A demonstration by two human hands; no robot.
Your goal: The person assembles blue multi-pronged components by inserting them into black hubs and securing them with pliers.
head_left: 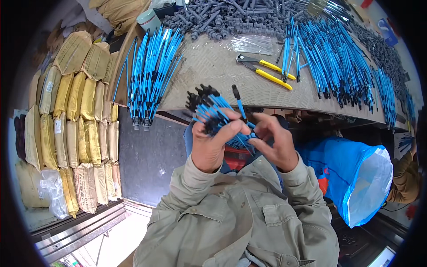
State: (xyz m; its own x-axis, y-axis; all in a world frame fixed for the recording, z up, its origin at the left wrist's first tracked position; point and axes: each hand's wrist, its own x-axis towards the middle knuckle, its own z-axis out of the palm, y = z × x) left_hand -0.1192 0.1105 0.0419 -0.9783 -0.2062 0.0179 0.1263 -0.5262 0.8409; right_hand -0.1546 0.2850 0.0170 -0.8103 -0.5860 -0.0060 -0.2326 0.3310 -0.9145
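My left hand (211,144) is closed round a thick bundle of thin blue rods with black ends (207,104), held in front of my body near the table edge. One blue rod (240,107) stands apart from the bundle, its black tip pointing up and away. At its lower end the fingers of my right hand (281,144) come together in a pinch; the exact contact is partly hidden. On the table beyond lies a pair of cutters with yellow handles (273,78), its jaws to the left.
More blue rods lie in piles at the left (153,71) and right (336,62). Grey plastic fittings (227,18) are heaped at the back, near thin clear strips (252,44). A blue sack (340,164) stands at right; wrapped packages (75,102) are stacked left. Another person's sleeve (404,178) shows far right.
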